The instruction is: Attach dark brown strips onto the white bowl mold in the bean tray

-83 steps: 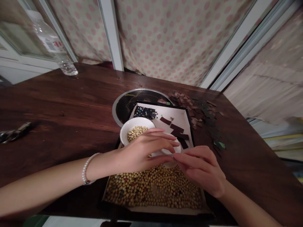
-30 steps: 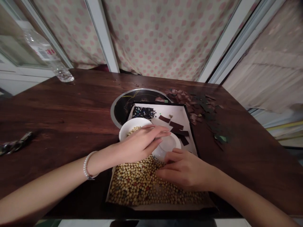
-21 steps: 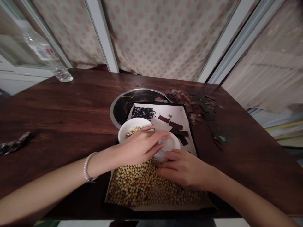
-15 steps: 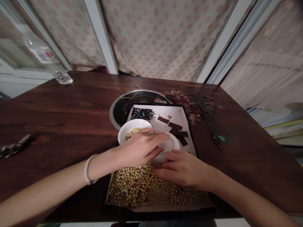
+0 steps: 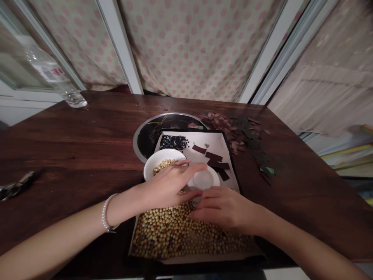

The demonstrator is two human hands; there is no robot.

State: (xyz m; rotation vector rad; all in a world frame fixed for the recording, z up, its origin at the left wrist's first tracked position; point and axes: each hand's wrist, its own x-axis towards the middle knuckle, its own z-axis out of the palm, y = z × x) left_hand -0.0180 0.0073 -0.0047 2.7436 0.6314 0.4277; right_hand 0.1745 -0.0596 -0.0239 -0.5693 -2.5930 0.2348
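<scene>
My left hand (image 5: pixel 170 184) reaches over the box, with a pearl bracelet (image 5: pixel 105 214) on its wrist. Its thumb and forefinger are apart, above the near side of a small white dish (image 5: pixel 215 179). Opposite it, my right hand (image 5: pixel 223 208) has its fingers curled close to the left thumb tip; whatever they pinch is hidden. Behind my left hand, a white bowl (image 5: pixel 149 165) holds pale yellow beads (image 5: pixel 163 165). Many more yellowish beads (image 5: pixel 163 233), a few reddish or dark, cover the near part of the shallow black-edged box (image 5: pixel 215 138), under both hands.
Dark small beads (image 5: pixel 175 142) and brown strips (image 5: pixel 214 157) lie in the box's far part. Behind it is a round dark inset (image 5: pixel 142 136). Brown and green scraps (image 5: pixel 241 132) lie right on the wooden table (image 5: pixel 87 151). A bottle (image 5: pixel 55 74) and a metallic band (image 5: pixel 17 186) are left.
The left thumb has moved nearer the right fingers and the left forefinger has lifted slightly from the dish. The right hand has barely moved. The whole view has shifted a little.
</scene>
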